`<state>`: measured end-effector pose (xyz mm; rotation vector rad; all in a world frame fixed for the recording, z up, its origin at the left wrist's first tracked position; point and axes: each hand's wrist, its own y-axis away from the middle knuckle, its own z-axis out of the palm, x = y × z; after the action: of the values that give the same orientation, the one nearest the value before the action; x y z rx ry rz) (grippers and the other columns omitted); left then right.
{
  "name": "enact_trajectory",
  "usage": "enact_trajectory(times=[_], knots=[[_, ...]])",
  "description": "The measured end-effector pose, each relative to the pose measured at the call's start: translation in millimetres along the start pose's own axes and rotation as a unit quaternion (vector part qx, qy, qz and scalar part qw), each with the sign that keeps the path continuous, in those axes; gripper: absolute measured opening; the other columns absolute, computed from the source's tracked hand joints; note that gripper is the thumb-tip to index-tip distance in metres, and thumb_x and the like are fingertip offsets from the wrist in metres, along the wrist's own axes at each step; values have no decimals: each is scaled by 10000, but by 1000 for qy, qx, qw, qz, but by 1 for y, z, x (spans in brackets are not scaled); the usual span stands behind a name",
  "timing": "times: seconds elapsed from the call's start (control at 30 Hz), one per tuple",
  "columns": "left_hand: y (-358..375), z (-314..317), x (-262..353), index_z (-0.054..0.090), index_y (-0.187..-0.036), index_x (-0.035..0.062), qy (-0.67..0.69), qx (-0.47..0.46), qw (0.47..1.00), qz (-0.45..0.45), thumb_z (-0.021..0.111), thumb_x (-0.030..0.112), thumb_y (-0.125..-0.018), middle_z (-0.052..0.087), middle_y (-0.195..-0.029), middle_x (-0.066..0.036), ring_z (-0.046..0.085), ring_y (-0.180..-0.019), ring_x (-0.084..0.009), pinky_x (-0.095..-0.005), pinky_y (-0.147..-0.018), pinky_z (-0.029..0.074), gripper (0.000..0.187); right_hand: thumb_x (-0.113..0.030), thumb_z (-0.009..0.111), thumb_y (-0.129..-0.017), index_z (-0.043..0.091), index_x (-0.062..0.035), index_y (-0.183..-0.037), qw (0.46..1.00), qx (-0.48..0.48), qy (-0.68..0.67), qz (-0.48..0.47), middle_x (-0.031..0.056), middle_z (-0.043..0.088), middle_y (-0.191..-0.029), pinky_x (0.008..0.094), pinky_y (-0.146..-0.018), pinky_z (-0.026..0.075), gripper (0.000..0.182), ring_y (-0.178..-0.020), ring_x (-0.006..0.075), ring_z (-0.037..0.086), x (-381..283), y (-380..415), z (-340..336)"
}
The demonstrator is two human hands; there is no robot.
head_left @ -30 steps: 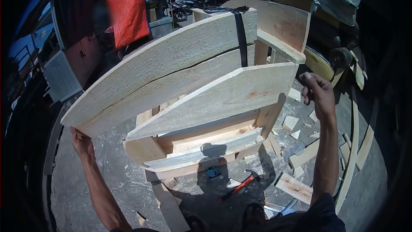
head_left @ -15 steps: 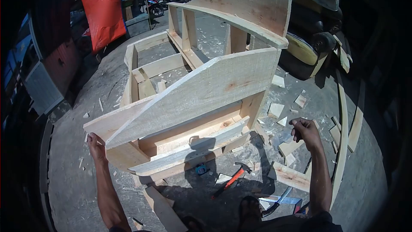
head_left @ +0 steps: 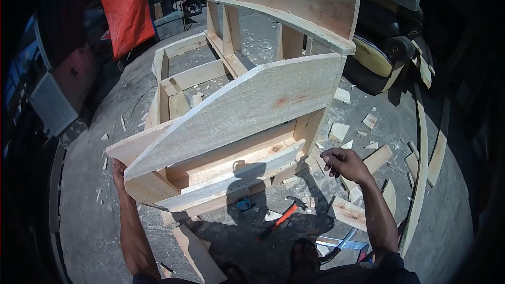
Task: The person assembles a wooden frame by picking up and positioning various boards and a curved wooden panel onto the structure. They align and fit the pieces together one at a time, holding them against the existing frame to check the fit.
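Wooden frame (head_left: pixel 231 121) on the concrete ground (head_left: pixel 89 221) judged largely assembled, side panels unclad; its near-left corner is gripped by the left hand (head_left: pixel 119 174), the right hand (head_left: pixel 342 164) hovering loosely curled, empty, above offcuts (head_left: pixel 347 213) and hammer (head_left: pixel 284 216).

The left hand (head_left: pixel 119 172) was mostly hidden behind the wooden frame (head_left: pixel 231 121). The distant motorbike (head_left: pixel 189 1) was too small to make out, and the tarp (head_left: pixel 126 8) was cut off at the top edge.
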<state>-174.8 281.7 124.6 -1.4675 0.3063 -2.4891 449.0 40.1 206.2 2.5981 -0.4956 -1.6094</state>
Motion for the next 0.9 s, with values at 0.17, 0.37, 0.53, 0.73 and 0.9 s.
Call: enact_trajectory(times=[0.17,0.37,0.53,0.73,0.9], knots=[[-2,13,-1,504,-1320,76,24,47,998,-20,548,439,-1006,645,-1131,-85,651,-997,-209,-389,-863,534,482,-248,623,-988,663,2,-1176,999,-39,4,-28,43,680,-810,273,-603,509,315,-661,104,632,2,-1,6],[-10,-12,11,551,-1260,60,-63,120,991,21,559,386,-1015,652,-1116,-58,635,-979,-174,-347,-855,505,408,-257,628,-983,663,-8,-1195,999,-49,-5,0,48,695,-833,267,-590,503,330,-658,101,623,14,-8,16],[-6,16,103,615,-1137,41,-131,180,953,204,554,313,-1034,664,-1002,-21,614,-905,-104,-281,-810,476,297,-229,629,-978,659,4,-1180,998,-44,4,-42,56,689,-811,281,-594,504,310,-645,114,622,-18,-1,28],[0,59,305,630,-1127,35,-326,132,869,349,548,394,-1026,659,-949,-39,626,-863,-90,-254,-776,497,381,-183,682,-923,667,13,-1194,929,8,230,-290,126,718,-845,312,-671,548,335,-718,176,687,-180,47,40],[-27,149,405,550,-1344,19,-485,53,751,444,639,505,-941,644,-1186,-123,620,-1085,-209,-345,-967,472,637,-310,683,-937,565,-46,-1364,678,231,244,-654,148,624,-1262,364,-922,527,516,-1098,245,635,-340,81,105]])
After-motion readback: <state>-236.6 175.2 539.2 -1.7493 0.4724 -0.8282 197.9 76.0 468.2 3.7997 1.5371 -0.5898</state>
